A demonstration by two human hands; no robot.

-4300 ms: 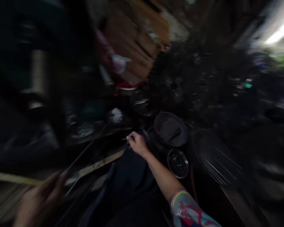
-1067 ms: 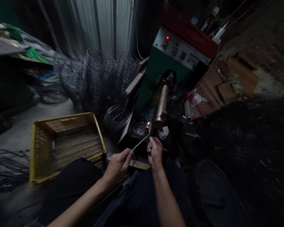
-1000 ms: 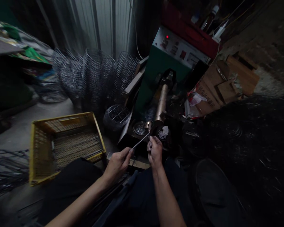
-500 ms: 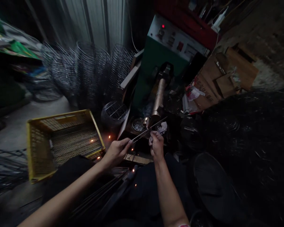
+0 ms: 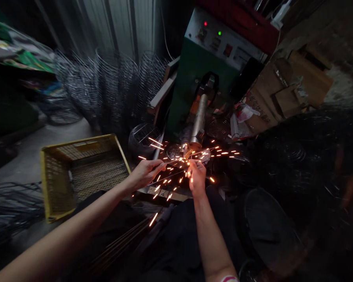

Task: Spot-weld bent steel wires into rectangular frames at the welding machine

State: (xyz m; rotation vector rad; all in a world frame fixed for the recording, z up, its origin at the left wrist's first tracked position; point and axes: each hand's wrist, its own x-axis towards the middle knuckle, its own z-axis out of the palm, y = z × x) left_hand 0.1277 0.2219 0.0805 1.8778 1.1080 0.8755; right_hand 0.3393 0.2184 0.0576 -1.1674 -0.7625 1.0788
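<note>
Sparks burst around the electrode tips of a spot welder (image 5: 176,105), just ahead of my hands. My left hand (image 5: 145,174) is closed, pinching a thin metal rod (image 5: 171,161) that runs right towards the tips. Close to the sparks, my right hand (image 5: 197,179) is closed in a pinch below the tips; what its fingers hold is hidden by the glare. The welder's thick upper metal arm (image 5: 199,117) reaches down to the work point. Behind the tips is a round dish (image 5: 173,150), partly covered by sparks.
A yellow plastic crate (image 5: 44,184) with thin rods in it stands at the left. Stacked wire baskets (image 5: 106,86) line the back wall. Cardboard boxes (image 5: 259,103) lie right of the welder. Several long rods (image 5: 120,243) lie near my lap.
A green light has come on beside the red one on the welder. The few scattered sparks have become a bright burst at the tips. My hands stay nearly in place.
</note>
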